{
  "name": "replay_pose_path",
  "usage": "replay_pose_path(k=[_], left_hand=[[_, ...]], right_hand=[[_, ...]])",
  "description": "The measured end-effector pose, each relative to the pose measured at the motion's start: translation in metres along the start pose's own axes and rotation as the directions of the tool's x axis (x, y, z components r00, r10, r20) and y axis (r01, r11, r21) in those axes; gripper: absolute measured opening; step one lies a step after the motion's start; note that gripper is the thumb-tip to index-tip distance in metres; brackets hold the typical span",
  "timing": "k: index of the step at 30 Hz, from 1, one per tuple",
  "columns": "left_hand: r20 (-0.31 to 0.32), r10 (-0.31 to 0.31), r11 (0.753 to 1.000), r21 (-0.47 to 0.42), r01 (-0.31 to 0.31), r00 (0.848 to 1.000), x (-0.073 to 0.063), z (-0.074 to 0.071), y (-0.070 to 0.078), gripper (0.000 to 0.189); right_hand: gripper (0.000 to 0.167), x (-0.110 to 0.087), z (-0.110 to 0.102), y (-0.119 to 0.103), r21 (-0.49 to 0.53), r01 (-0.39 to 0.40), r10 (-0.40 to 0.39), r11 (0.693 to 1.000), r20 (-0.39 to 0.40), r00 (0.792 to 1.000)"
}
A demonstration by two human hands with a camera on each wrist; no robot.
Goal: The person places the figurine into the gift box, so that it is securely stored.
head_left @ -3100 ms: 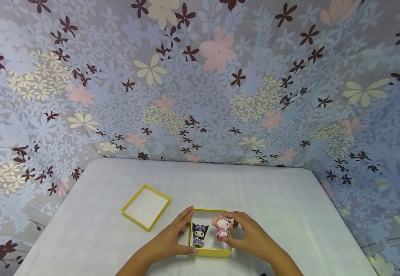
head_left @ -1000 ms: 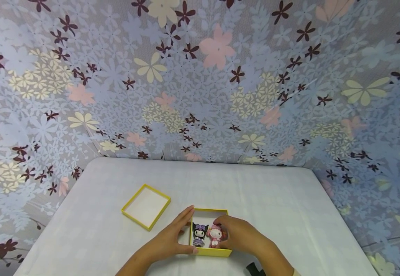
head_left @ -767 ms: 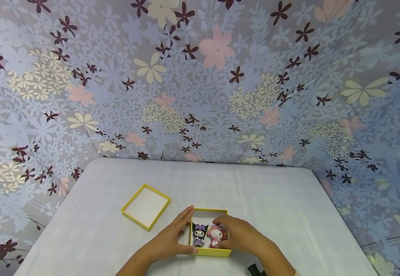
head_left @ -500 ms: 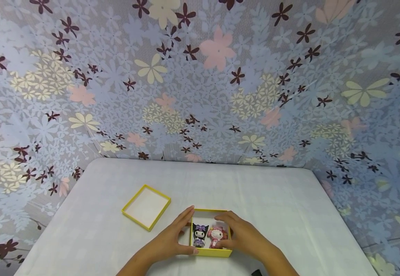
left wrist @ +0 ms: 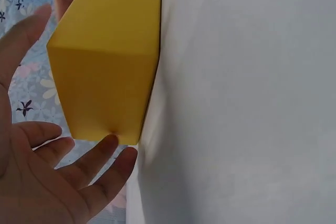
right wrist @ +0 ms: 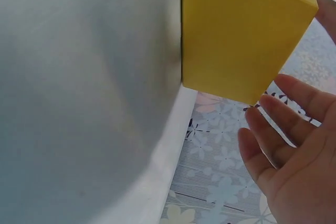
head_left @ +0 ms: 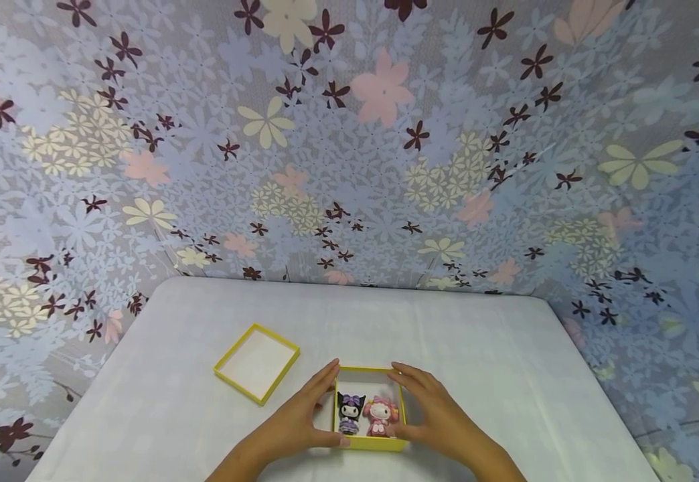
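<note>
A square yellow box [head_left: 375, 442] with a white inside stands without a lid near the table's front. In it lie two figurines: a black-and-purple one [head_left: 349, 414] at left and a pink one [head_left: 379, 415] at right. My left hand [head_left: 292, 425] holds the box's left side, fingertips at the back corner and thumb at the front one. At the right side my right hand [head_left: 446, 422] spreads its fingers near the back corner. Its thumb overlaps the pink figurine's lower edge; whether they touch, I cannot tell. The right wrist view shows these fingers loosely extended beside the yellow wall.
A shallow yellow-rimmed lid [head_left: 256, 365] lies inside up and turned at an angle, to the left of and behind the box. The white-covered table [head_left: 476, 335] ends at a flower-patterned backdrop [head_left: 349, 167].
The pink figurine has come down into the box beside the black-and-purple one. My right hand has let it go, and its fingers have moved out to the box's right edge. The left hand stayed put.
</note>
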State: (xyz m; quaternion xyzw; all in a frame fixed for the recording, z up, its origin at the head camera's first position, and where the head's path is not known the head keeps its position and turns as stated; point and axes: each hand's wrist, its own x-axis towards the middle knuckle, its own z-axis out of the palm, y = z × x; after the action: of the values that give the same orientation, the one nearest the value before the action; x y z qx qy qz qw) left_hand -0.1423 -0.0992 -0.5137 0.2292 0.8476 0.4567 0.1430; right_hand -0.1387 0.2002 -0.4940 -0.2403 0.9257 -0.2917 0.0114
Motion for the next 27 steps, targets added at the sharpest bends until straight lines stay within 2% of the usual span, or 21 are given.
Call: replay_pose_path(k=[6,14,19,27], left_hand=[[-0.052,-0.048,0.999,0.000,0.048,0.997,-0.003,-0.010,0.005,0.108],[-0.169,-0.056,0.998,-0.009,0.055,0.984,-0.003,-0.023,0.004,0.089],[-0.252,-0.085,0.996,-0.028,0.080,0.964,-0.004,-0.030,0.002,0.080],[-0.369,-0.111,0.994,-0.040,0.104,0.923,-0.008,-0.041,-0.005,0.072]], right_hand=[[0.097,-0.005,-0.003,0.003,0.104,-0.069,0.059,0.992,0.096,0.994],[0.103,-0.007,-0.003,0.006,0.102,-0.117,0.101,0.988,0.146,0.984],[0.104,-0.007,-0.002,0.006,0.125,-0.145,0.124,0.982,0.161,0.979],[0.105,-0.008,-0.002,0.007,0.122,-0.159,0.139,0.980,0.160,0.977]])
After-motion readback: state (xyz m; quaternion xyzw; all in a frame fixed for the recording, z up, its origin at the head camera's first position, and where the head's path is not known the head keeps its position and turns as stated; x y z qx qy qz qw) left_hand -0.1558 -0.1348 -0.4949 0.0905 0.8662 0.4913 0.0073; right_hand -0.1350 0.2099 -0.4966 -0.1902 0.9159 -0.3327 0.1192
